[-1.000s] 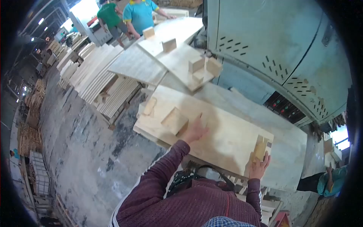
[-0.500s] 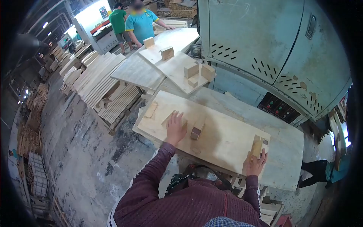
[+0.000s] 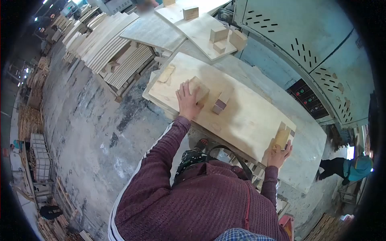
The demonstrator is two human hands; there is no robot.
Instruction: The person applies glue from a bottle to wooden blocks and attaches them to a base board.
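A long pale wooden panel (image 3: 249,120) lies in front of me on a stack of boards. Toward its left end, my left hand (image 3: 189,103) rests with its fingers and thumb around a wooden block (image 3: 200,87), partly covering it. At the right end, my right hand (image 3: 278,156) grips another wooden block (image 3: 282,137), thumb on one side and fingers on the other. Between the hands, a separate block with a dark end face (image 3: 220,105) sits on the panel. A light, rough-edged patch (image 3: 166,74) shows near the panel's far left corner.
Several small blocks (image 3: 219,36) stand on another board (image 3: 201,30) beyond the panel. A green machine cabinet with a button panel (image 3: 304,98) rises at the right. Stacked boards (image 3: 106,40) stand on the left. A person (image 3: 358,168) is at the far right.
My view has tilted down, so the panel and hands appear higher. The left hand has shifted slightly on its block, uncovering more of it. The right hand stays at its block.
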